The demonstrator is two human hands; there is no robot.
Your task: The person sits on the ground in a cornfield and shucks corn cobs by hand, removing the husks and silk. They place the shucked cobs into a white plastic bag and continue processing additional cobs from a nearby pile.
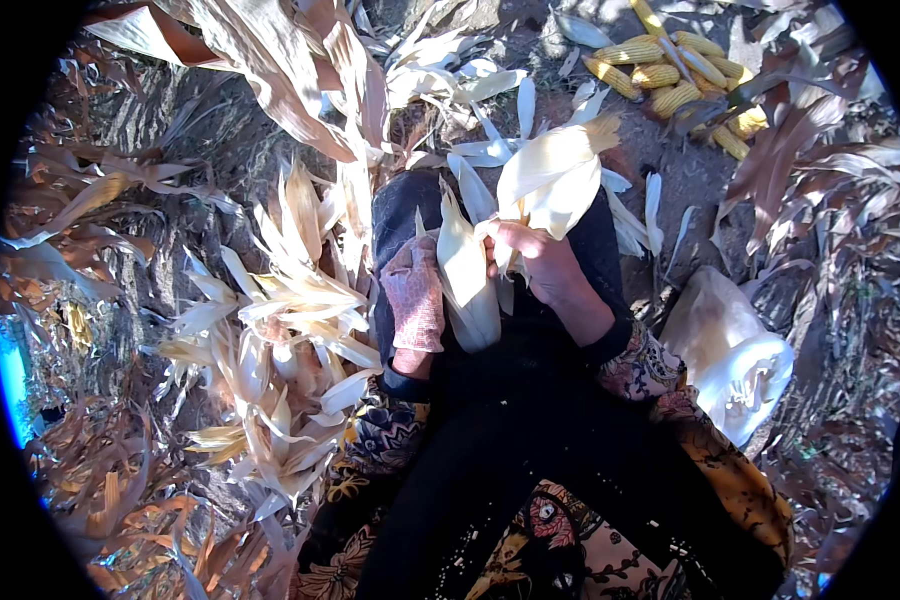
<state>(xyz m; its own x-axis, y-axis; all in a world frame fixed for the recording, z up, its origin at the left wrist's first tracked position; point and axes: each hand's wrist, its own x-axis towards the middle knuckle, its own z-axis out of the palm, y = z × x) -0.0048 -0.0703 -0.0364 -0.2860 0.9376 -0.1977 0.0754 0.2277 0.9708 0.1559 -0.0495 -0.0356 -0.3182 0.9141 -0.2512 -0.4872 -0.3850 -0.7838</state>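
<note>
My left hand, in a pinkish patterned cloth glove or wrap, lies against the left side of a corn ear in pale husk; its fingertips are hidden. Bare and closed, my right hand grips a bunch of pale corn husk leaves that fan out above it. Its fingertips touch the upper right edge of the ear. Both hands are over my dark-clothed lap. Whether kernels show inside the husk cannot be seen.
Husked yellow corn cobs lie piled on the ground at the upper right. Loose husks are heaped on my left. Dry corn stalks and leaves stand at the upper left. A whitish plastic bag lies to my right.
</note>
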